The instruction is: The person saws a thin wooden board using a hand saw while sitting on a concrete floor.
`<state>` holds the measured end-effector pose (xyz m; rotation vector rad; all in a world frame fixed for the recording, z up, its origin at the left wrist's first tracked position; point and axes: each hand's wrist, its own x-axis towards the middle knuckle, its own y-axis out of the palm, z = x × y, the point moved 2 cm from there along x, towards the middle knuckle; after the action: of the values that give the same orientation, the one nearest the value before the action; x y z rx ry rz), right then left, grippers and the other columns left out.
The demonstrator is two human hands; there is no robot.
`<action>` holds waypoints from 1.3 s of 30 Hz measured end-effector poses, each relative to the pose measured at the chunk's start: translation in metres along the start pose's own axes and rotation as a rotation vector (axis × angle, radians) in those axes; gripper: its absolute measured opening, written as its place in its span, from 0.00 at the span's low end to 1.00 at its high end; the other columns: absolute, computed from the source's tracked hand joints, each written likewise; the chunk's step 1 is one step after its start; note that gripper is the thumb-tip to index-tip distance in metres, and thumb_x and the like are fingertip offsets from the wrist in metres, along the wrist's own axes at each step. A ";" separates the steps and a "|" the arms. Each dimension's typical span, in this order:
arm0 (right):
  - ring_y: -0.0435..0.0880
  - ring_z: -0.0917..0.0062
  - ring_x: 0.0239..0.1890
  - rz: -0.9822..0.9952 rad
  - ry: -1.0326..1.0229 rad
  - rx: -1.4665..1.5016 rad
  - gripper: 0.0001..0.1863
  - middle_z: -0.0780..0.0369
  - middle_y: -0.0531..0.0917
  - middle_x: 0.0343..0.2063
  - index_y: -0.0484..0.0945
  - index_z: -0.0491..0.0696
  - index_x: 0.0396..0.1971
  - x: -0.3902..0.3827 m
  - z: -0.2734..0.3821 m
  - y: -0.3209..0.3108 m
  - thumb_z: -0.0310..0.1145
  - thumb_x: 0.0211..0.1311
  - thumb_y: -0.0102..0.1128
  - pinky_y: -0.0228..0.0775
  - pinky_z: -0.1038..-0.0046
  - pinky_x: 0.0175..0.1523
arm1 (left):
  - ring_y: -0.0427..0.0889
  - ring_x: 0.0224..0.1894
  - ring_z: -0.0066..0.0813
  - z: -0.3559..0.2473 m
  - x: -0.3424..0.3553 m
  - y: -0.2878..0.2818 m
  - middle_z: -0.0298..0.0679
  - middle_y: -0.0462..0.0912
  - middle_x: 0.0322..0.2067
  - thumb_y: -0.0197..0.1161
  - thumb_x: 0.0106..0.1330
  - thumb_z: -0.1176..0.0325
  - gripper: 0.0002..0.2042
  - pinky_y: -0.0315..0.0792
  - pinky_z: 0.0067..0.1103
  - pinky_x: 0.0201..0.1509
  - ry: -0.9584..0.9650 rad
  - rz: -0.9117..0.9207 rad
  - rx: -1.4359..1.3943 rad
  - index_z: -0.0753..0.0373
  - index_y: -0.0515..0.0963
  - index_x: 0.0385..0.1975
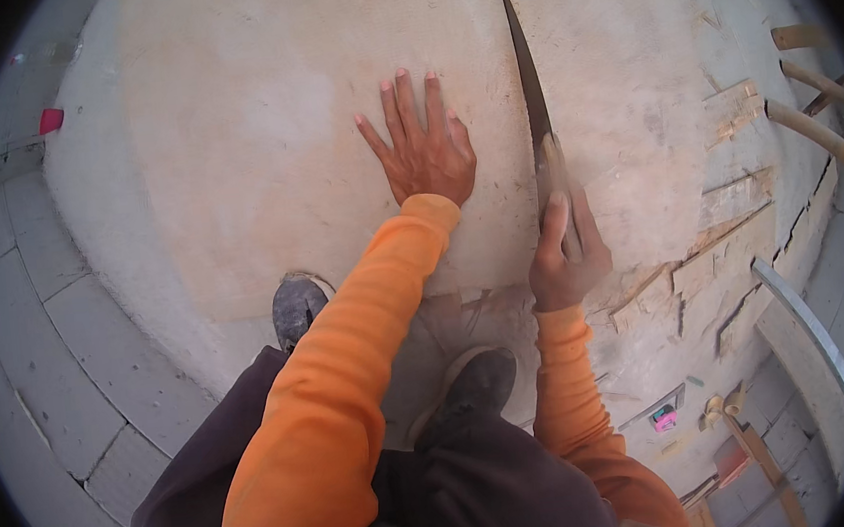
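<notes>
A large pale sheet, apparently plywood and dusty, lies flat under both of my hands. My left hand rests palm down on it with the fingers spread, left of the saw. Wrapped round the handle of a handsaw is my right hand, thumb on top. The saw's dark blade tapers away from me towards the far edge, standing on edge against the sheet. How deep its teeth sit in the sheet is hidden.
My dark shoes are at the sheet's near edge. Broken thin wood strips lie at the right, near curved wooden poles and a light-edged panel. A small pink-and-black object lies lower right. Grey paving borders the left.
</notes>
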<state>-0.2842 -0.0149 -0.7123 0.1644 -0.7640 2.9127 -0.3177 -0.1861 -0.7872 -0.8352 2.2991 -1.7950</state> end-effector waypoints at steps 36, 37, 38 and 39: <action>0.92 0.64 0.42 0.022 0.009 0.019 0.17 0.42 0.89 0.41 0.79 0.27 0.54 -0.104 -0.011 -0.077 0.23 0.70 0.58 0.83 0.70 0.47 | 0.49 0.80 0.44 0.003 0.002 0.004 0.44 0.55 0.76 0.50 0.76 0.60 0.26 0.34 0.58 0.80 -0.002 0.016 0.007 0.51 0.63 0.74; 0.91 0.65 0.40 0.086 0.047 -0.092 0.19 0.43 0.89 0.41 0.78 0.27 0.55 -0.114 -0.001 -0.086 0.26 0.72 0.58 0.83 0.70 0.45 | 0.49 0.80 0.44 0.003 0.002 0.004 0.44 0.55 0.76 0.50 0.76 0.60 0.26 0.34 0.58 0.80 -0.006 0.013 0.002 0.51 0.63 0.74; 0.91 0.67 0.37 0.139 0.066 -0.187 0.22 0.44 0.89 0.41 0.77 0.27 0.56 -0.121 0.007 -0.093 0.30 0.73 0.57 0.83 0.70 0.43 | 0.49 0.80 0.44 0.003 0.002 0.004 0.44 0.55 0.77 0.50 0.76 0.60 0.26 0.34 0.58 0.80 -0.009 0.034 -0.005 0.51 0.63 0.74; 0.89 0.70 0.34 0.120 0.087 -0.154 0.21 0.45 0.89 0.40 0.78 0.28 0.56 -0.118 -0.001 -0.089 0.30 0.73 0.58 0.81 0.72 0.39 | 0.49 0.80 0.44 0.003 0.002 0.004 0.44 0.55 0.77 0.50 0.76 0.60 0.26 0.34 0.58 0.80 -0.014 0.036 0.006 0.51 0.63 0.74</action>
<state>-0.1543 0.0514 -0.6865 -0.0248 -1.0112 2.9323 -0.3201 -0.1888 -0.7912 -0.7983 2.2839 -1.7743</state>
